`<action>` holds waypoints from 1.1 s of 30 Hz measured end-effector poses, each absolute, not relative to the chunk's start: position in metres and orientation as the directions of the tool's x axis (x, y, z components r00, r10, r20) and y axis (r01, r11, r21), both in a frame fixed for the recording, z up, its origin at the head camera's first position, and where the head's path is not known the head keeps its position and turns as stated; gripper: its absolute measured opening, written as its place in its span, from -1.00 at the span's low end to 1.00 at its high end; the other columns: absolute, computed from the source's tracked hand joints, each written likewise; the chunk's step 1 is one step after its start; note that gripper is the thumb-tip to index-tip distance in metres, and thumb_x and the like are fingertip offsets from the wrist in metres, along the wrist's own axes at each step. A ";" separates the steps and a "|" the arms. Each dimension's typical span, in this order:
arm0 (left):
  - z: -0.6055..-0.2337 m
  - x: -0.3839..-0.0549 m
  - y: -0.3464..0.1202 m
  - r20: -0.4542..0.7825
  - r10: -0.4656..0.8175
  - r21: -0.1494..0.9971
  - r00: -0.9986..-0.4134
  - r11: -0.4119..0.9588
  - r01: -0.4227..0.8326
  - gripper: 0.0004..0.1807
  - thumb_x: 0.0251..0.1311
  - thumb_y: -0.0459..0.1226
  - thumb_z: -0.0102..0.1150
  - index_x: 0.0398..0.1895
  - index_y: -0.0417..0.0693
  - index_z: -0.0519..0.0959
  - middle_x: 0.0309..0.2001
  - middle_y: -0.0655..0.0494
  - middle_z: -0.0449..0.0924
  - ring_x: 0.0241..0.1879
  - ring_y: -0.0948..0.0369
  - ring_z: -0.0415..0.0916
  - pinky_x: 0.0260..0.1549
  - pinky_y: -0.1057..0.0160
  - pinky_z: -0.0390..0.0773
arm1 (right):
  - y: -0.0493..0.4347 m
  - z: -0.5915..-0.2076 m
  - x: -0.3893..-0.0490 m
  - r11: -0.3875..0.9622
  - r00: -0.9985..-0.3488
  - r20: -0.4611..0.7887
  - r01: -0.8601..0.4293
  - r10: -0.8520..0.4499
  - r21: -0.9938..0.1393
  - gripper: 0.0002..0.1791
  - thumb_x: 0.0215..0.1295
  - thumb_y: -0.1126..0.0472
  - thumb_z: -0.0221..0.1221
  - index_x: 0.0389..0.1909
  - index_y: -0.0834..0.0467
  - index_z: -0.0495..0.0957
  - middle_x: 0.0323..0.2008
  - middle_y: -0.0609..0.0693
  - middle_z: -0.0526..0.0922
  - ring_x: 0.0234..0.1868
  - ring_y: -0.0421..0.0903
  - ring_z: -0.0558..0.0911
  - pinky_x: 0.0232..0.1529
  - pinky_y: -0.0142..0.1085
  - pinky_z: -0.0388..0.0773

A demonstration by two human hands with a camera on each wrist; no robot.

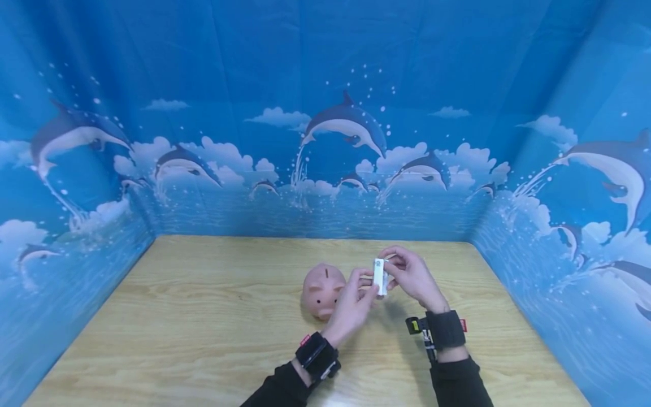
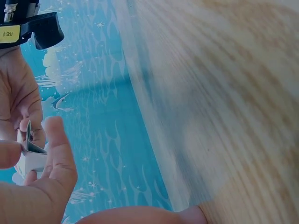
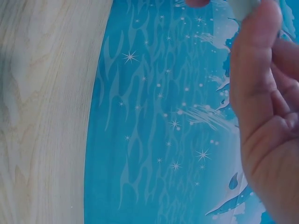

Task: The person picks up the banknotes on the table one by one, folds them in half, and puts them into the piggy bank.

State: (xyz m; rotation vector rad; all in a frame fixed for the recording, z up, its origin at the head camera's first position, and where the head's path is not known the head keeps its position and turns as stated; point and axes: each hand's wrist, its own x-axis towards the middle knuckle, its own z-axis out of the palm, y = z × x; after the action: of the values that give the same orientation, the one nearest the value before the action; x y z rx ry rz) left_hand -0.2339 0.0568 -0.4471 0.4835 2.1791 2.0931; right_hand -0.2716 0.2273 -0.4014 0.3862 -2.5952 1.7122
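Observation:
In the head view my left hand (image 1: 351, 305) holds a small white box (image 1: 379, 276) between thumb and fingers, raised over the table. My right hand (image 1: 413, 277) pinches the same box from the other side, near its upper end. The left wrist view shows the white box (image 2: 32, 162) with a thin flap (image 2: 36, 148) standing up at one end; what is inside cannot be made out. Only a pale corner of the box (image 3: 244, 6) appears at the top of the right wrist view. Just left of my left hand sits a pink piggy bank (image 1: 316, 285), its slot facing up.
The wood-grain table (image 1: 203, 316) spreads out on both sides of the hands. A blue dolphin-print curtain (image 1: 244, 141) encloses it at the back, left and right. Black straps with small devices (image 1: 445, 329) are worn on both wrists.

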 end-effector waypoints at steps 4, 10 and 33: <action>-0.447 -0.234 0.057 0.139 0.262 0.986 -0.955 0.056 0.159 -0.68 0.41 -0.28 0.05 0.18 0.07 0.33 -0.01 -0.01 0.60 -0.20 0.06 0.68 -0.32 0.09 0.70 | 0.228 -0.401 -0.271 0.330 -0.966 0.119 -0.192 -0.230 -0.924 -0.66 0.53 0.12 -0.03 0.05 0.30 0.51 -0.12 0.25 0.63 -0.24 0.00 0.66 -0.41 -0.10 0.73; -0.449 -0.234 0.058 0.137 0.249 0.978 -0.959 0.120 0.171 -0.72 0.37 -0.27 0.13 0.08 0.08 0.35 -0.12 0.07 0.60 -0.26 0.09 0.68 -0.48 0.32 0.62 | 0.229 -0.401 -0.271 0.368 -0.954 0.114 -0.215 -0.277 -0.905 -0.58 0.35 0.06 0.23 0.07 0.25 0.52 -0.17 0.22 0.67 -0.31 -0.01 0.68 -0.40 -0.04 0.72; -0.450 -0.232 0.058 0.159 0.228 0.950 -0.961 0.228 0.212 -0.72 0.33 -0.17 0.18 0.05 0.14 0.39 -0.02 0.09 0.65 -0.19 0.29 0.63 -0.32 0.37 0.64 | 0.232 -0.399 -0.269 0.326 -0.945 0.127 -0.227 -0.302 -0.918 -0.62 0.23 0.30 0.31 0.06 0.25 0.52 -0.18 0.25 0.62 -0.34 -0.04 0.72 -0.30 0.00 0.72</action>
State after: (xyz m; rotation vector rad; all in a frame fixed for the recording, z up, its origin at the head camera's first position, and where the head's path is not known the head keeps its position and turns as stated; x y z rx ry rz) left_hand -0.2317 0.0584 -0.4505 0.4384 2.4511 1.8936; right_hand -0.2689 0.2315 -0.3992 0.5222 -2.6122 1.7887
